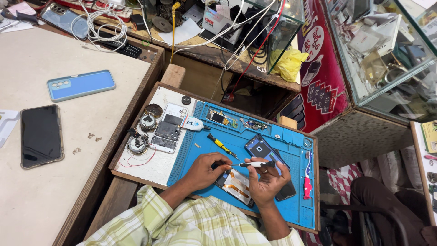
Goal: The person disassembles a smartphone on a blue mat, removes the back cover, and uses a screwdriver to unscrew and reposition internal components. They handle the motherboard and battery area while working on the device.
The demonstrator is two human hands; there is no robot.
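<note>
Crowding the blue repair mat's [291, 205] near edge, an opened phone [236, 184] showing orange flex is pinned by the left hand [202, 171], while a white-handled screwdriver [257, 164] is gripped by the right hand [268, 182].

A black phone [41, 135] lies face up on the pale worktop [68, 191] at left. Beyond it rests a blue phone case [81, 84]. At far left, white cables [105, 25] lie coiled. Right of the worktop, an opened white phone [167, 128] sits beside round metal parts [138, 144]. A yellow-handled screwdriver [221, 145] lies on the blue mat [291, 200]. A glass cabinet [387, 50] stands far right.
</note>
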